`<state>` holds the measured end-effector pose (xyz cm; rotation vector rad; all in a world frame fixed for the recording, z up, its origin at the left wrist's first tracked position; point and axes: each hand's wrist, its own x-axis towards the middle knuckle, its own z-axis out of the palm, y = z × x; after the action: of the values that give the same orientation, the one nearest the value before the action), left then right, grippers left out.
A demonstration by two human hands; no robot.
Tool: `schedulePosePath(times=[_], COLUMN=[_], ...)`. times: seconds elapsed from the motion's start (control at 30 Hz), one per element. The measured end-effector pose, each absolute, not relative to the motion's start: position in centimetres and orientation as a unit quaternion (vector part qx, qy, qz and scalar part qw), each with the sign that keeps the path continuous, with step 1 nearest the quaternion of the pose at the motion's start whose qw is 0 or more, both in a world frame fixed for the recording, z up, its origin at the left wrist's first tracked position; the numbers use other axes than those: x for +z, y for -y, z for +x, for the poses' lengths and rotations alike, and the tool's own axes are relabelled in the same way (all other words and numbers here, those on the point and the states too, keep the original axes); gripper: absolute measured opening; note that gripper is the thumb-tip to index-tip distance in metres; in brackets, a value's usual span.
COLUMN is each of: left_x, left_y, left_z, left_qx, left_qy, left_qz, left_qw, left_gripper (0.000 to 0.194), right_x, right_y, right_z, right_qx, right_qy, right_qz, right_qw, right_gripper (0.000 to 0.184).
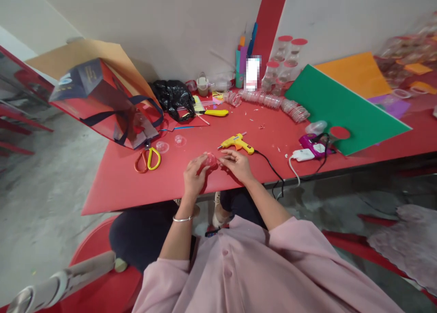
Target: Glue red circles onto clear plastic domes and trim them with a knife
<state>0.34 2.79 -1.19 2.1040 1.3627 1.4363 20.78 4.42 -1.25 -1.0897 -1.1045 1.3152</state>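
My left hand point(195, 175) is closed around the rim of a small clear plastic cup-like piece point(211, 159), which looks reddish above the table. Close to its right edge, my right hand point(237, 165) has thumb and fingers pinched together; whatever they hold is too small to name. A yellow glue gun point(239, 143) lies just beyond my right hand, its nozzle pointing left. To the left are two clear plastic domes point(162, 146) and a pair of scissors point(147, 160) with one orange and one yellow handle loop.
A yellow cutter point(216, 113) lies beside a black plastic bag point(174, 96). A large paper bag point(102, 99) stands at left. Stacked clear plastic rings point(269, 100), red-lidded bottles point(285, 51) and a green board point(344, 108) occupy the back and right. The glue gun's cord drops over the front edge.
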Motion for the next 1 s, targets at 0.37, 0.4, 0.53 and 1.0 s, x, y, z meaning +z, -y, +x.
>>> schedulePosePath(times=[0.37,0.4,0.53,1.0], left_x=[-1.47,-1.5,-1.63,-1.51], left_y=[-3.0,-3.01,-2.99,-2.92], left_z=[0.29,0.28,0.22,0.27], left_qx=[0.512,0.511,0.504,0.501], left_qy=[-0.433,-0.434,-0.444,-0.443], left_qz=[0.734,0.734,0.732,0.735], left_qw=[0.111,0.11,0.113,0.108], left_gripper=[0.036,0.036,0.036,0.034], right_x=[-0.5,-0.47,-0.46,-0.46], right_y=[-5.17,-5.17,-5.15,-5.12], right_z=[20.81,20.82,20.81,20.76], right_qx=[0.583,0.584,0.588,0.582], right_qy=[0.455,0.454,0.449,0.454], right_qz=[-0.47,-0.47,-0.469,-0.471], right_qw=[0.482,0.481,0.483,0.484], right_gripper=[0.05,0.05,0.049,0.048])
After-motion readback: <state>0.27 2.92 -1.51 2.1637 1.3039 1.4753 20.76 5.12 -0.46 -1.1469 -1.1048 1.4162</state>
